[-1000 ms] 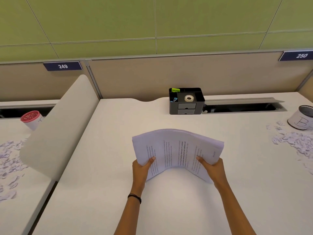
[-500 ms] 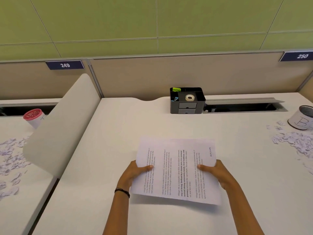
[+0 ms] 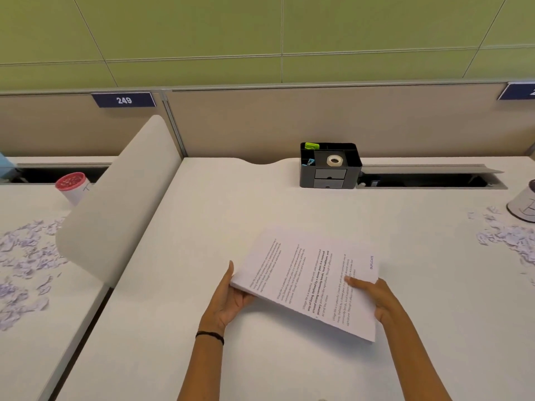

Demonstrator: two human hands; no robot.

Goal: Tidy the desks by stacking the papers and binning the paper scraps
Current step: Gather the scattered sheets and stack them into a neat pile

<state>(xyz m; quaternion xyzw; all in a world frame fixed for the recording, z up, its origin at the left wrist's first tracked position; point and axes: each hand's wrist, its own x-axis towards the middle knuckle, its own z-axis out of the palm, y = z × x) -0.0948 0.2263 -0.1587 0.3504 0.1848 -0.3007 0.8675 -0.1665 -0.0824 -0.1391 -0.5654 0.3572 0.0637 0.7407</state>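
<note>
I hold the paper stack (image 3: 307, 280) tilted over the desk (image 3: 231, 215), between both hands. My left hand (image 3: 228, 299) cups its left edge from beneath, and my right hand (image 3: 376, 299) pinches its right side, thumb on top.

We see the stack of papers (image 3: 309, 279) over the near middle of the desk (image 3: 231, 215), with the left hand (image 3: 231, 299) at its left edge and the right hand (image 3: 373, 296) at its right. Behind it, at the desk's back edge, stands an organizer (image 3: 330, 180) with a tape roll (image 3: 334, 160) in it. Paper scraps (image 3: 503, 238) lie far right before a can (image 3: 524, 204). A divider (image 3: 115, 198) stands to the left, and beyond it we see more scraps (image 3: 23, 256) and a cup (image 3: 72, 186).
</note>
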